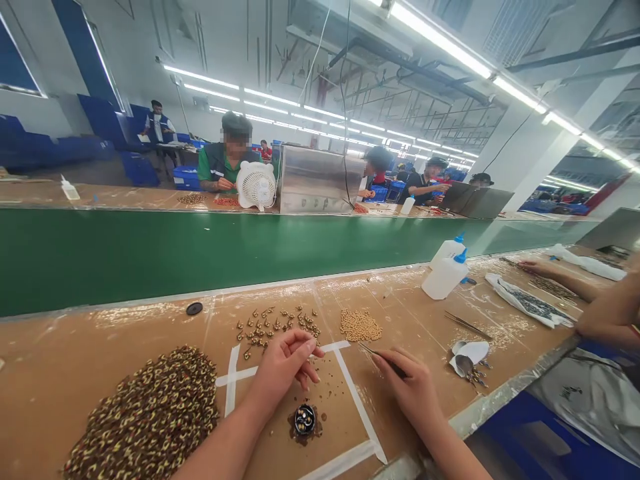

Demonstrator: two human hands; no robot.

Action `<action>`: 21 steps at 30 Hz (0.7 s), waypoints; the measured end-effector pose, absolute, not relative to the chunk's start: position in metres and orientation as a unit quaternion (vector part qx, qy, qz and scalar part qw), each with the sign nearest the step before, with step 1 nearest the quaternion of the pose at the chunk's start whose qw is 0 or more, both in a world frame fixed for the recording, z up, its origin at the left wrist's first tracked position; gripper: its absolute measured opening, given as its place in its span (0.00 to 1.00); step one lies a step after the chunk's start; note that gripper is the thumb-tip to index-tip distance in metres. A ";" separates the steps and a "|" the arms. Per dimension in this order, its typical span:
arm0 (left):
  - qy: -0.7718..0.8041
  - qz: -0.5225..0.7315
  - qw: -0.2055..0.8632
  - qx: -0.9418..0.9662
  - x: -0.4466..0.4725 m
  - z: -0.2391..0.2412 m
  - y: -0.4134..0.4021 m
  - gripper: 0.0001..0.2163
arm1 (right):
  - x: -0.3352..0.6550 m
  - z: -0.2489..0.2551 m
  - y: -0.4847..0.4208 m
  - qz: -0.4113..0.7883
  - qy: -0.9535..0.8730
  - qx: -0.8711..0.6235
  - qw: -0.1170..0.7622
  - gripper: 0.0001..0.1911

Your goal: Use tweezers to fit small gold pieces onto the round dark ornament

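My left hand [287,363] hovers over the taped square, its thumb and fingers curled together; whatever they may hold is too small to make out. In my right hand [413,383] is a pair of dark tweezers [395,363], the tip pointing left toward a pile of small tan beads [361,325]. Below my left hand sits a small round black cap [305,420] with dark liquid and a few beads in it. Beyond that hand lie several small brown-and-gold pieces [273,325]. A large heap of brown-and-yellow pieces [150,413] covers the table on the left.
White tape strips [357,400] mark the tabletop. White squeeze bottles [444,277], spare tweezers [467,325] and a scrap with metal bits [470,360] lie to the right. A co-worker's arm [565,277] reaches in there. A green belt [250,257] runs across, with people opposite.
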State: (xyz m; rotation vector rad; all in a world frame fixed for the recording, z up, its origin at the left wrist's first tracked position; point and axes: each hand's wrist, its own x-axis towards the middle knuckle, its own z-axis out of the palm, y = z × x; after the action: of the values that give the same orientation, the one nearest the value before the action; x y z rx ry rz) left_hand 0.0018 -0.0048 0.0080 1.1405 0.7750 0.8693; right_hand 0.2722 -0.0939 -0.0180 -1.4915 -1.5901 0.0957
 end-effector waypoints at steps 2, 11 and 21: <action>0.345 0.376 0.689 0.515 0.001 0.008 -0.006 0.26 | 0.248 -0.011 -0.089 0.056 -0.646 -0.571 0.503 0.15; 0.357 0.365 0.685 0.520 -0.001 0.008 -0.009 0.26 | 0.197 -0.009 -0.064 0.035 -0.729 -0.461 0.505 0.09; 0.390 0.382 0.691 0.474 0.001 0.006 -0.005 0.29 | 0.206 -0.012 -0.067 0.069 -0.689 -0.492 0.528 0.08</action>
State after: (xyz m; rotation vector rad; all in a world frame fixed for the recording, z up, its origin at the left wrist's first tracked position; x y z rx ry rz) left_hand 0.0006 -0.0051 0.0058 1.0593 0.8726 0.8550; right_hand 0.2056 -0.0667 -0.0118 -1.1751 -1.6467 0.1658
